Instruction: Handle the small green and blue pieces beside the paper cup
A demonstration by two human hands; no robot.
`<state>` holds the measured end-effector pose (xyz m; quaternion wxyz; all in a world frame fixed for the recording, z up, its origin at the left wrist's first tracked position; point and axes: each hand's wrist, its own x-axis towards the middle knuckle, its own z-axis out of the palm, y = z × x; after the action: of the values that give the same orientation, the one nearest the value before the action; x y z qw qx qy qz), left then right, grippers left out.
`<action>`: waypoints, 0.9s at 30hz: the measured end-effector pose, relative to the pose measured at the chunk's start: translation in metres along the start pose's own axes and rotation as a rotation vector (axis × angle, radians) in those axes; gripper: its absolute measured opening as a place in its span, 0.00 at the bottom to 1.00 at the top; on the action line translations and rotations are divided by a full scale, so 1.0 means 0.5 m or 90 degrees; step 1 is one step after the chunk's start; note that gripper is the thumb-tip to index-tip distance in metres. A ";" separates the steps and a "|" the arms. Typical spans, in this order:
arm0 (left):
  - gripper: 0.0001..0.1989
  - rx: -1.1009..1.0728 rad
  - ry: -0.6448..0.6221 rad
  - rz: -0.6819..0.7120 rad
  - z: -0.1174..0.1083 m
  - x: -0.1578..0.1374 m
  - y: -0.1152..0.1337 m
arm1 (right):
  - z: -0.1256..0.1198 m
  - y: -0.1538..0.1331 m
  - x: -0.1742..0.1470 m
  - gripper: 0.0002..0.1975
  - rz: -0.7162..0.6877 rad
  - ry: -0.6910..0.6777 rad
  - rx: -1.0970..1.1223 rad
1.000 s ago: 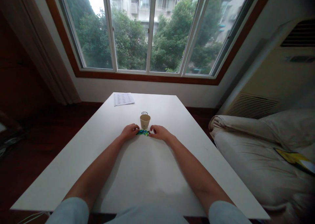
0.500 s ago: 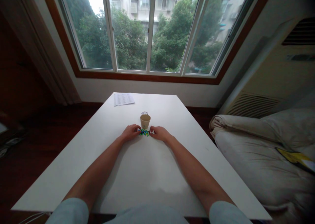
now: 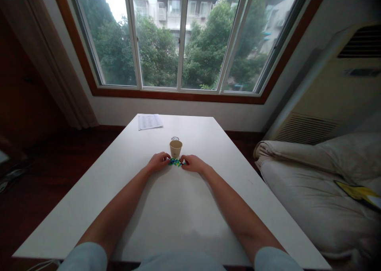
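A small pile of blue, green and yellow bead-like pieces (image 3: 175,162) lies on the white table (image 3: 181,207), just in front of a tan paper cup (image 3: 176,149). My left hand (image 3: 158,162) rests at the left edge of the pile, its fingers curled and the thumb near the fingertips. From the right side, my right hand (image 3: 192,163) touches the pile with bent fingers and thumb drawn together. Whatever lies between the fingertips of either hand is too small to tell. The cup stands upright; its inside shows no contents I can make out.
Behind the cup lies a small ring-shaped clear item (image 3: 175,138). Printed sheets of paper (image 3: 150,122) sit at the table's far left corner. To the right is a cushioned seat (image 3: 300,183) with a yellow item (image 3: 357,191) on it. A window (image 3: 178,44) is ahead.
The right hand's fingers have closed in slightly on the pile's right edge. The left hand stays nearly in place. The whole view has shifted a little.
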<state>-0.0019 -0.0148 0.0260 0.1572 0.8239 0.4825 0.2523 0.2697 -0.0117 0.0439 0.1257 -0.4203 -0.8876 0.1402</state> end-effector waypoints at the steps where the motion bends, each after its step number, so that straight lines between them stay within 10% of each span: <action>1: 0.14 -0.001 -0.001 -0.003 0.000 0.000 0.000 | 0.001 0.000 0.001 0.14 0.004 0.003 -0.004; 27: 0.14 -0.006 0.008 -0.032 -0.002 0.001 0.000 | 0.028 -0.033 0.016 0.04 -0.005 0.086 0.008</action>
<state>-0.0023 -0.0143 0.0272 0.1645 0.8091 0.5029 0.2556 0.2482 -0.0177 0.0376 0.1888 -0.4245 -0.8778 0.1167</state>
